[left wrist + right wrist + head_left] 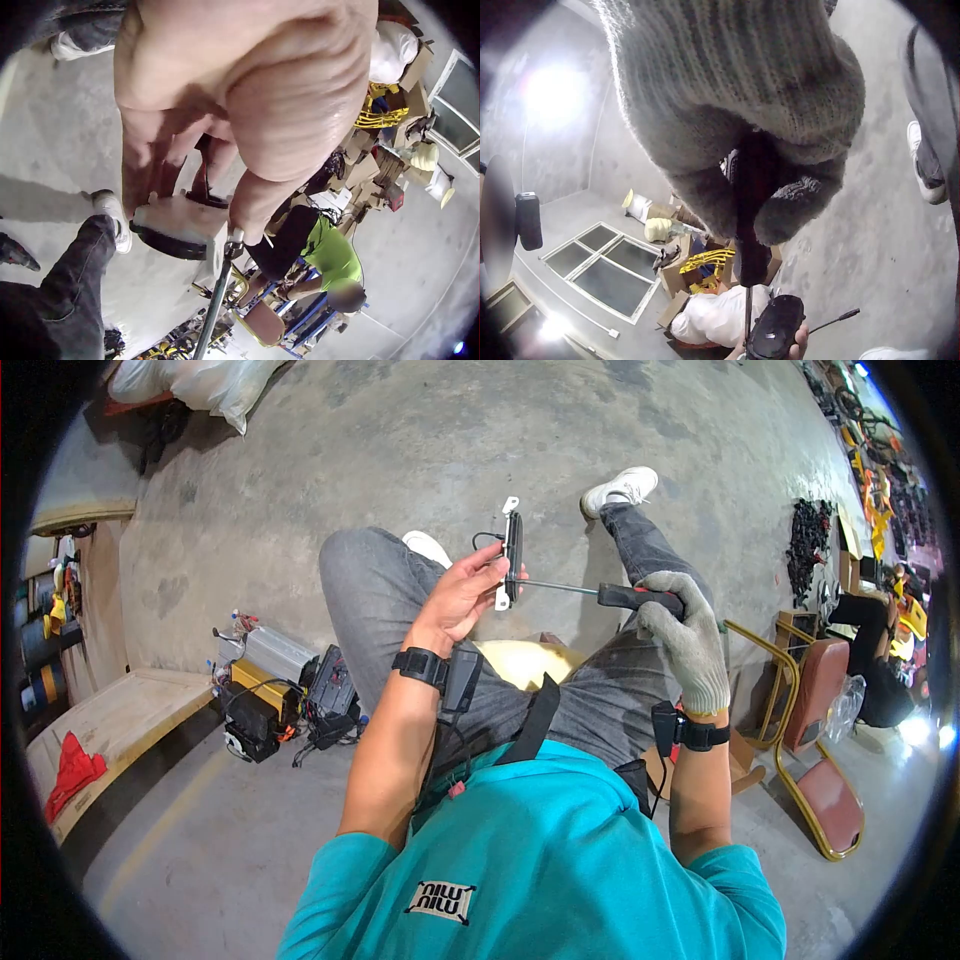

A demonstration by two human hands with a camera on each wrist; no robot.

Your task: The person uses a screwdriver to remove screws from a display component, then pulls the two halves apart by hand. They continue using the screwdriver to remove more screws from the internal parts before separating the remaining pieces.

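Observation:
My bare left hand (464,592) holds a small black oval unit (776,328) fixed to a white bracket (502,600), with thumb and fingers on either side of it. A short black cable (834,321) with a plug end sticks out of the unit. In my right hand (688,640), which wears a grey knitted glove, is a screwdriver with a black and red handle (622,596). Its long metal shaft (560,587) points left, and the tip meets the bracket close to my left thumb, as the left wrist view (234,244) shows.
Several electrical units (275,685) lie on the floor to the left, near a low wooden bench (140,710) with a red cloth (73,775). A tipped chair (815,695) is on the right. Another person (330,259) bends over in the background.

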